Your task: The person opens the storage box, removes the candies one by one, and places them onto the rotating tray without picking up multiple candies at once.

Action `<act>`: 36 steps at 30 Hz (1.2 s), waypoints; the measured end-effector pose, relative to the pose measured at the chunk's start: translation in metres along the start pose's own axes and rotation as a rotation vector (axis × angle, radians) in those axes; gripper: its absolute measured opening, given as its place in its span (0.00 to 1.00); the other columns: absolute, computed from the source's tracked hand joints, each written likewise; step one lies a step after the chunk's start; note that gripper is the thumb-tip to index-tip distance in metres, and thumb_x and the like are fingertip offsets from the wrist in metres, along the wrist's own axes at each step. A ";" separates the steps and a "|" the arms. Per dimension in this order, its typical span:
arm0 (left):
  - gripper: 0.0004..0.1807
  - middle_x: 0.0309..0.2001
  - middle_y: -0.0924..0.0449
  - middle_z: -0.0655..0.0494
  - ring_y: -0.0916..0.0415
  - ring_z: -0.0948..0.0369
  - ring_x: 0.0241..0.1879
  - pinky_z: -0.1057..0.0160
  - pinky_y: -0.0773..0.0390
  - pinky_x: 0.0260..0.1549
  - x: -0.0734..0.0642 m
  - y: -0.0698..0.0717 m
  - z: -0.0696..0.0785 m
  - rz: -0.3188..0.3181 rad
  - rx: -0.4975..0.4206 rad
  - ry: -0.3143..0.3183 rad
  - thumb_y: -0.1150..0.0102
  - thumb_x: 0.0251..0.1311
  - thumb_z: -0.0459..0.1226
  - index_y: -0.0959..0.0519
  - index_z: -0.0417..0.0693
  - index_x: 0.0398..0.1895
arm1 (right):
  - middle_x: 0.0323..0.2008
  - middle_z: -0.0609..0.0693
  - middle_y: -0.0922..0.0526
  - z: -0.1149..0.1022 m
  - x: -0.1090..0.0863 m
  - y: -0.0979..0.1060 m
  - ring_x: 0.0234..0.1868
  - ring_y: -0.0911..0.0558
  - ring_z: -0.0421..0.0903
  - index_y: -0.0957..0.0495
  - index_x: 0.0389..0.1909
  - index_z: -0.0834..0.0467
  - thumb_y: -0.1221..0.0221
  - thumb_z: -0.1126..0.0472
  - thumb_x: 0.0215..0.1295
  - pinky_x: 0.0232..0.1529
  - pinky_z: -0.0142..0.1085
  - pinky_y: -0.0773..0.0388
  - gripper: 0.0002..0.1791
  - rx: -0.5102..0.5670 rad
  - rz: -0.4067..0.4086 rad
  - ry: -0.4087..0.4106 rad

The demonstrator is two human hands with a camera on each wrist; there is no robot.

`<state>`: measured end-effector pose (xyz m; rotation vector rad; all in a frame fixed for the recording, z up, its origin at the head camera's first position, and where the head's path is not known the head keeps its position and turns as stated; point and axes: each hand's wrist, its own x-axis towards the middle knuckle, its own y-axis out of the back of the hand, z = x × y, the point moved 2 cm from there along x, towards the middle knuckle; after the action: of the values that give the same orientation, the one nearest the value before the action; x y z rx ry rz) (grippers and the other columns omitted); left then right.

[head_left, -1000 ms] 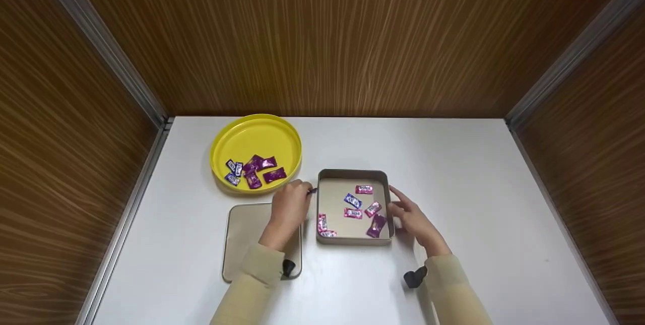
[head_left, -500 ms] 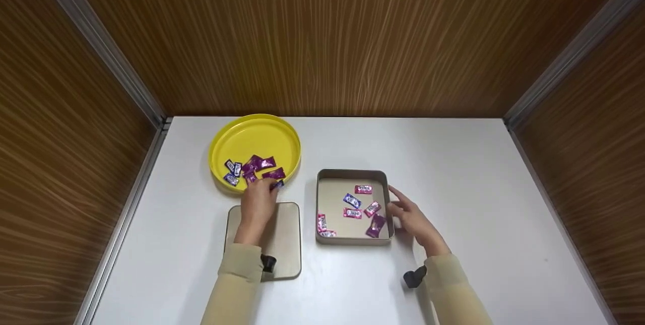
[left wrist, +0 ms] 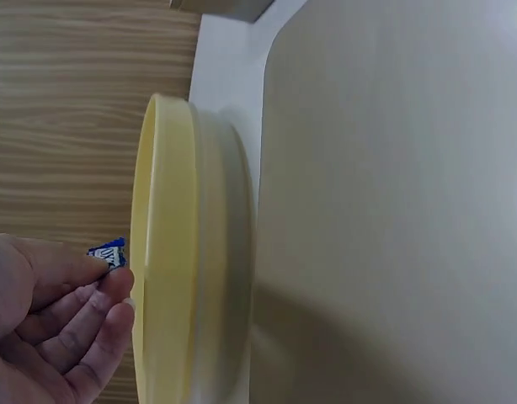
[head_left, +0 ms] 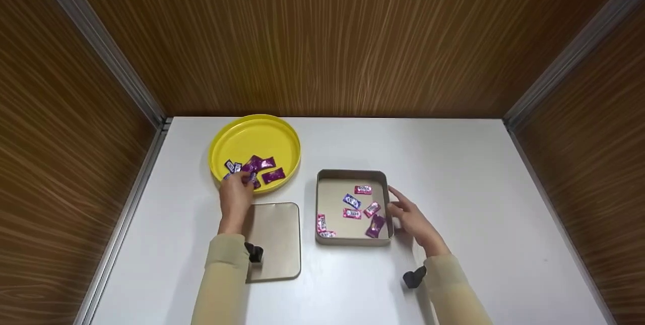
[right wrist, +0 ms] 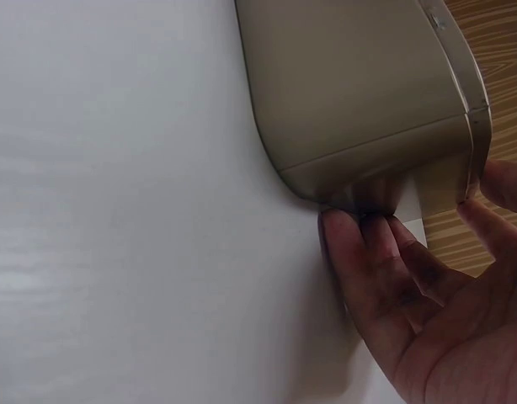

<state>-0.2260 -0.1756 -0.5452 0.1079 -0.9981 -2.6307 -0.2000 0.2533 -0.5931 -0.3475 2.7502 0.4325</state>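
A: Where's the small blue-and-white wrapped candy (left wrist: 111,254)?

B: Pinched in the fingertips of the left hand (head_left: 236,196), above the near side of the round, yellow, raised-rim tray (head_left: 257,141).

A: What lies in that tray?

B: Flat, shiny purple-wrapped sweets (head_left: 273,175) and, to their left, smaller blue-and-white sweets (head_left: 230,166), partly hidden by the hand.

A: And the right hand (head_left: 414,221)?

B: Unclenched, its fingertips resting against the right outer wall of the square, beige, metal-looking box (head_left: 354,240).

A: Inside the box?

B: 5 pink-wrapped sweets (head_left: 363,190), 1 blue-wrapped sweet (head_left: 352,201) and 1 larger purple-wrapped piece (head_left: 375,225).

A: Further out?

B: A flat beige panel with rounded corners (head_left: 276,242) lies left of the box, partly behind the left forearm. Everything sits on a white table (head_left: 453,164), with brown wood-grain walls (head_left: 322,38) at the back and both sides.
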 end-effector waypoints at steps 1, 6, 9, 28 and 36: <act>0.12 0.41 0.17 0.38 0.20 0.47 0.42 0.53 0.20 0.42 0.002 0.002 -0.002 0.004 -0.004 0.027 0.41 0.60 0.26 0.19 0.30 0.47 | 0.65 0.66 0.32 0.000 0.000 0.000 0.64 0.30 0.65 0.51 0.78 0.47 0.52 0.56 0.76 0.58 0.63 0.32 0.33 -0.002 0.000 -0.001; 0.12 0.42 0.18 0.40 0.20 0.49 0.42 0.54 0.20 0.41 0.013 0.006 -0.009 0.014 -0.028 0.123 0.42 0.64 0.29 0.19 0.32 0.48 | 0.64 0.65 0.30 0.003 0.001 0.000 0.63 0.29 0.64 0.48 0.77 0.46 0.51 0.56 0.76 0.58 0.62 0.32 0.33 0.001 0.008 -0.003; 0.11 0.40 0.18 0.39 0.20 0.49 0.41 0.54 0.19 0.40 0.018 0.006 -0.014 0.038 -0.035 0.122 0.41 0.63 0.29 0.18 0.31 0.46 | 0.63 0.65 0.30 0.003 0.001 0.001 0.63 0.28 0.64 0.48 0.77 0.47 0.51 0.56 0.75 0.59 0.62 0.32 0.33 -0.002 0.010 0.006; 0.23 0.58 0.25 0.34 0.29 0.44 0.60 0.49 0.31 0.60 0.027 -0.002 -0.022 -0.004 -0.035 -0.028 0.41 0.64 0.31 0.27 0.31 0.61 | 0.64 0.69 0.32 -0.032 -0.017 -0.005 0.64 0.31 0.67 0.52 0.78 0.54 0.54 0.59 0.77 0.63 0.67 0.44 0.33 -0.041 -0.032 0.002; 0.22 0.56 0.24 0.34 0.27 0.42 0.56 0.49 0.28 0.57 0.013 -0.014 0.000 -0.029 -0.039 -0.167 0.39 0.62 0.31 0.25 0.30 0.59 | 0.65 0.70 0.33 -0.036 -0.021 -0.005 0.64 0.32 0.68 0.51 0.78 0.54 0.53 0.60 0.77 0.62 0.66 0.40 0.33 -0.015 -0.035 0.009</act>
<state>-0.2419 -0.1697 -0.5543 -0.1096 -1.0038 -2.7201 -0.1894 0.2407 -0.5543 -0.4018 2.7463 0.4443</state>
